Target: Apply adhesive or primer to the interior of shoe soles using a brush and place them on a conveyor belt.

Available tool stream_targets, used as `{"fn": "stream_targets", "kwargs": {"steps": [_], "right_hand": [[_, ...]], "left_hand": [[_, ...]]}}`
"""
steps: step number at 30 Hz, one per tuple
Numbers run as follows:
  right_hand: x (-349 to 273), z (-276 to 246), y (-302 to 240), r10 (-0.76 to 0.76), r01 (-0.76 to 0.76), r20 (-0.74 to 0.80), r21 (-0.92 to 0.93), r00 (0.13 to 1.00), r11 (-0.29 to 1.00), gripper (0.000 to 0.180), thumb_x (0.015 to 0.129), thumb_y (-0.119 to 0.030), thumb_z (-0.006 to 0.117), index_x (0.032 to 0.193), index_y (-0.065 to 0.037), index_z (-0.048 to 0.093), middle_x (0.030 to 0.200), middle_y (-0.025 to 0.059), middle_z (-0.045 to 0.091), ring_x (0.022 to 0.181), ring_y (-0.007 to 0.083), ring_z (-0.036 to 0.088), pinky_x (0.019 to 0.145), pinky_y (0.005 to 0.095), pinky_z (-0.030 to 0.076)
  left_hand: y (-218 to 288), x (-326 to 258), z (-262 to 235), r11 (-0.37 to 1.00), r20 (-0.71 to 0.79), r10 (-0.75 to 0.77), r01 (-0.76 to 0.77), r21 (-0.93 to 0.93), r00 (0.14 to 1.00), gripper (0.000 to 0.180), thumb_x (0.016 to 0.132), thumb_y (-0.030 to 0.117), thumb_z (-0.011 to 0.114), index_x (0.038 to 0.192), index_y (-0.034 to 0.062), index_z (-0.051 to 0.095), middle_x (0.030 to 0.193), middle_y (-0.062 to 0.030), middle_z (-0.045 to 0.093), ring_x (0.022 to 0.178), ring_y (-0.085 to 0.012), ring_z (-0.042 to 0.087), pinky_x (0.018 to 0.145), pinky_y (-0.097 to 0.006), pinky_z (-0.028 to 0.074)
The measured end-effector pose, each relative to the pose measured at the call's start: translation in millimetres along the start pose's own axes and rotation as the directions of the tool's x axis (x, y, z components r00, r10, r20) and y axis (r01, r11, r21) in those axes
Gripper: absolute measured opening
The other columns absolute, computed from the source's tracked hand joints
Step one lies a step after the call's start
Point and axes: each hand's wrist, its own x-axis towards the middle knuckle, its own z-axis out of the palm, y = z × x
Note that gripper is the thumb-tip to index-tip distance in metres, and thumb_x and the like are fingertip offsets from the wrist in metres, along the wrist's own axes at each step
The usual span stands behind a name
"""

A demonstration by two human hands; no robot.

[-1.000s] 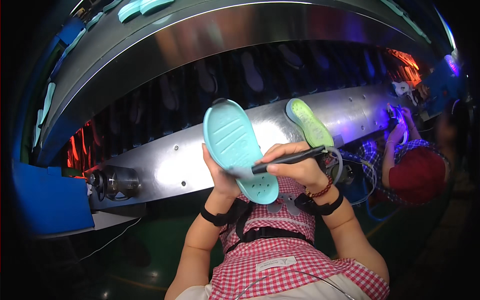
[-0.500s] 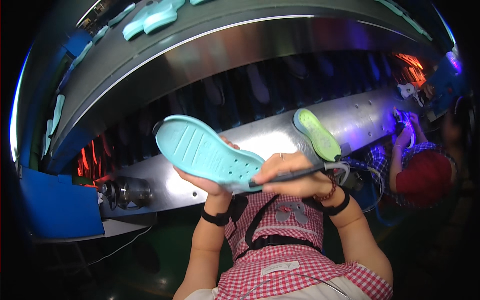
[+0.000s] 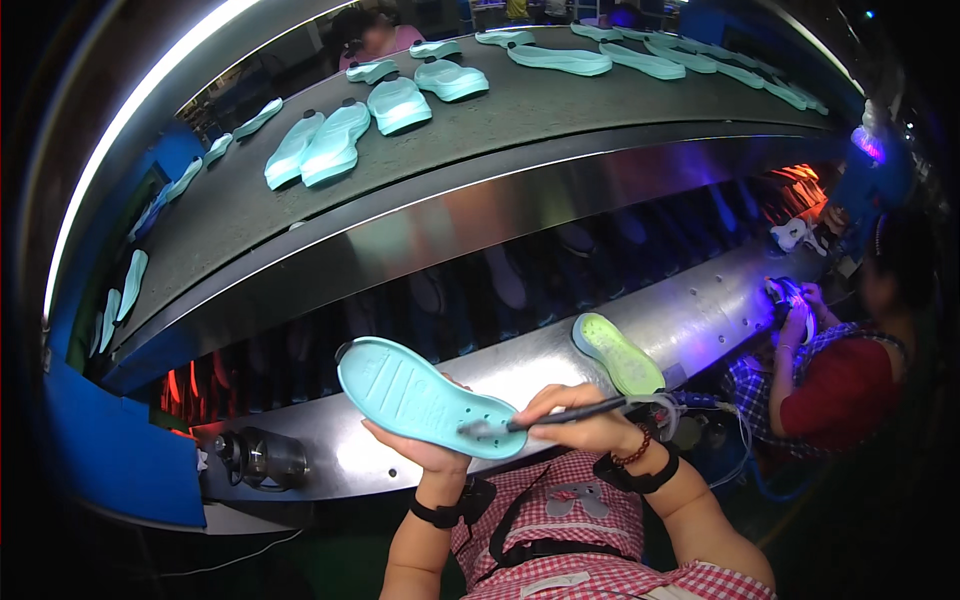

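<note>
Under my left hand (image 3: 425,455), the teal sole (image 3: 425,398) hides most of my fingers. My right hand (image 3: 585,425) covers the pen's (image 3: 560,413) rear; I can't make out its tip against the sole.

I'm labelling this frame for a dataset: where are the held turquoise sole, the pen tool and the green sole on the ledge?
Turquoise sole (image 3: 410,392): head view, middle of its ribbed face.
Pen tool (image 3: 570,412): head view, dark shaft ahead of the right hand's fingers.
Green sole (image 3: 617,356): head view, centre of its upper face.

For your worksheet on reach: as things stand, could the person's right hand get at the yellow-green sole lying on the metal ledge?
Probably yes: the yellow-green sole lies just beyond the right hand with nothing between, though that hand holds a pen-like tool.
</note>
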Motion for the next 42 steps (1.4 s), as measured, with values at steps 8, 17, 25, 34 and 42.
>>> {"fn": "stream_targets", "kwargs": {"steps": [8,17,25,34,42], "right_hand": [[-3.1,-3.5,5.2,0.087,-0.089,0.032,0.059,0.996,0.994,0.019,0.074,-0.005,0.066,0.093,-0.002,0.065,0.091,0.0103,0.063,0.086,0.0166,0.06,0.076,0.0253,0.046],[-16.6,-0.4,11.9,0.105,-0.127,0.119,0.196,0.987,0.972,0.02,0.075,-0.003,0.065,0.095,-0.002,0.064,0.092,0.0096,0.063,0.09,0.0162,0.059,0.08,0.0251,0.045],[-19.5,-2.4,5.7,0.22,-0.253,0.147,0.268,0.964,0.929,0.021,0.075,-0.003,0.065,0.096,0.0,0.063,0.094,0.0101,0.063,0.088,0.0145,0.059,0.078,0.0236,0.045],[-27.5,1.7,35.2,0.139,-0.175,0.123,0.364,0.983,0.915,0.02,0.076,-0.001,0.062,0.096,0.0,0.063,0.101,0.0116,0.06,0.094,0.018,0.056,0.083,0.026,0.045],[-34.2,2.0,29.3,0.256,-0.228,0.052,0.649,0.965,0.726,0.019,0.079,0.003,0.058,0.097,0.005,0.058,0.103,0.0168,0.059,0.097,0.021,0.057,0.087,0.0309,0.045]], "left_hand": [[3.7,-5.3,11.7,0.999,-0.107,-0.037,0.038,0.009,0.994,0.084,0.077,0.074,0.012,0.112,0.0064,0.047,0.076,-0.0151,0.057,0.063,-0.0266,0.058,0.059,-0.038,0.05],[1.6,-19.6,7.8,0.999,-0.189,0.0,0.008,0.044,0.982,0.083,0.077,0.073,0.011,0.111,0.0073,0.048,0.077,-0.014,0.059,0.065,-0.0273,0.06,0.061,-0.039,0.051],[1.0,-27.6,-1.0,0.997,-0.229,-0.077,0.079,-0.003,0.97,0.081,0.078,0.072,0.011,0.113,0.0088,0.048,0.077,-0.0136,0.061,0.065,-0.0267,0.06,0.061,-0.039,0.051],[-1.5,-20.7,15.7,0.996,-0.244,-0.062,0.076,0.047,0.968,0.081,0.078,0.071,0.011,0.114,0.009,0.047,0.076,-0.0131,0.061,0.066,-0.0268,0.06,0.061,-0.039,0.051],[2.4,-32.2,26.3,0.989,-0.05,-0.133,0.129,-0.076,0.99,0.081,0.08,0.071,0.014,0.124,0.008,0.04,0.106,-0.0178,0.055,0.091,-0.029,0.056,0.08,-0.04,0.046]]}}
